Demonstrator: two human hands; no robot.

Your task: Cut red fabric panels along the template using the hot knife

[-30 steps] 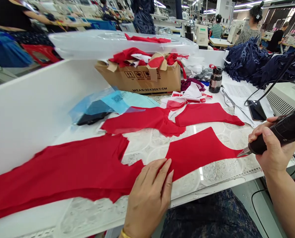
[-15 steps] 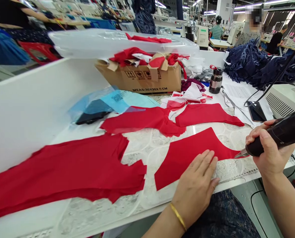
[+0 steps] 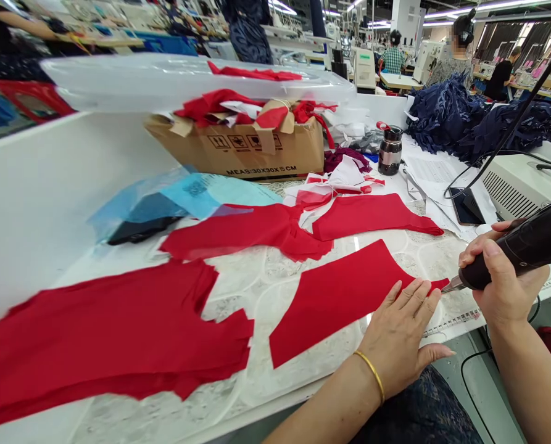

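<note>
Red cloth piece (image 3: 331,296) judged thin, limp, easily shifted; left hand (image 3: 398,336) spread flat, pinning near edge; right hand (image 3: 500,280) clenched round black tool (image 3: 522,250), tip beside left fingertips.

This is a garment factory floor. Cut pieces of red fabric (image 3: 108,333) lie spread over a long white desk (image 3: 266,277), and a cardboard box (image 3: 242,145) at its back is stuffed with red and white offcuts. A heap of navy cloth (image 3: 460,114) is piled to the right, beside loose paper sheets (image 3: 435,172). Behind, rows of workstations run under strip lights, with what look like sewing machines (image 3: 363,68) (small and blurred at this distance) and other people (image 3: 393,55) seated at them.
</note>
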